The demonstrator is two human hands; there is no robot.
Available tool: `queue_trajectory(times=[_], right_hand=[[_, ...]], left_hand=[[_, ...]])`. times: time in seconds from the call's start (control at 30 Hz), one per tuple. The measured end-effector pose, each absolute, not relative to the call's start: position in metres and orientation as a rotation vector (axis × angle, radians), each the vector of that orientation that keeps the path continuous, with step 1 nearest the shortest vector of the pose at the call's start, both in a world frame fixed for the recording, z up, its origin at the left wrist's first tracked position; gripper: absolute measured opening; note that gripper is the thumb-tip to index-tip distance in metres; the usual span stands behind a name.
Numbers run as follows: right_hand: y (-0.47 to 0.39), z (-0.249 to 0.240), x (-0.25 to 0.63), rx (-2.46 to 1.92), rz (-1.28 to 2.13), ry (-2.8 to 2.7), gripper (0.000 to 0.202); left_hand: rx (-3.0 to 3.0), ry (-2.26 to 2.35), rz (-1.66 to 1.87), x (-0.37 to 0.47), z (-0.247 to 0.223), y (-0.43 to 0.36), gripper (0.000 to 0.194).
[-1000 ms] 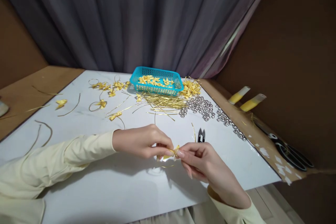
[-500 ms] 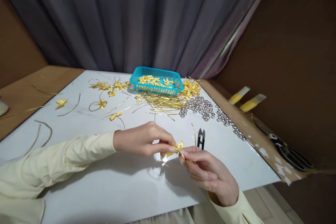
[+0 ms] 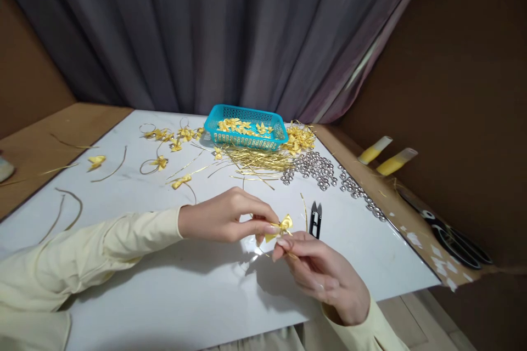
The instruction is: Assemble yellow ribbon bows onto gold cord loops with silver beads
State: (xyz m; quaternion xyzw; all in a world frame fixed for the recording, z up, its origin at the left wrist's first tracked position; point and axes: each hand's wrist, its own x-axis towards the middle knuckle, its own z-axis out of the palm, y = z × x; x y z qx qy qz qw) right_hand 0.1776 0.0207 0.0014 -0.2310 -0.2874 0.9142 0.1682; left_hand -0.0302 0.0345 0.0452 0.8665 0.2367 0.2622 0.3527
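Observation:
Between thumb and fingers, my left hand [image 3: 230, 216] pinches a yellow ribbon bow [image 3: 285, 223] above the white tabletop. My right hand [image 3: 327, 274] is closed just below and to the right of the bow, its thumb and index finger pinching a thin gold cord [image 3: 293, 255] that runs from the bow. The fingertips partly hide where cord and bow meet. Black thread snips [image 3: 315, 220] lie just beyond my right hand, beside a loose gold cord [image 3: 304, 209].
A blue basket [image 3: 251, 142] with yellow bows stands at the back. Around it lie a bundle of gold cords [image 3: 263, 160], a heap of bows [image 3: 300, 137] and small silver rings [image 3: 315, 167]. Black-handled scissors [image 3: 457, 244] and two yellow-filled tubes [image 3: 397, 162] are at the right.
The bow and my left hand have shifted slightly right and up. My right fingertips have moved a little down and left, away from the bow's knot.

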Motion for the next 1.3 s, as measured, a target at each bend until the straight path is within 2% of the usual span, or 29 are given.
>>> queue_trajectory(times=[0.1,0.27,0.53,0.7,0.83,0.97,1.1,1.2,1.3], right_hand=[[0.019,0.006,0.179,-0.705,2.562,-0.841,0.018],[0.015,0.012,0.184,-0.757,2.485,-0.942,0.026],[-0.003,0.017,0.183,-0.817,1.916,-1.353,0.022],[-0.009,0.019,0.188,-0.77,1.95,-1.482,0.019],[-0.006,0.019,0.19,-0.788,2.006,-1.486,0.019],[-0.006,0.02,0.188,-0.806,2.04,-1.387,0.028],[-0.007,0.017,0.187,-0.95,2.023,-1.307,0.024],[-0.003,0.009,0.193,-1.01,1.95,-1.293,0.025],[0.003,0.005,0.201,-1.009,1.742,-1.286,0.018]], left_hand=[[2.161,0.68,0.788,-0.03,0.045,0.035,0.017],[1.871,0.816,0.927,-0.03,0.045,0.037,0.017],[1.629,0.884,1.084,-0.028,0.038,0.045,0.015],[1.567,0.897,1.122,-0.027,0.026,0.05,0.016],[1.471,0.885,1.08,-0.026,0.009,0.052,0.018],[1.33,0.866,0.998,-0.025,-0.008,0.051,0.019],[1.248,0.817,0.893,-0.023,-0.016,0.047,0.022],[1.214,0.763,0.822,-0.023,-0.017,0.044,0.024],[1.184,0.693,0.756,-0.024,-0.016,0.042,0.024]])
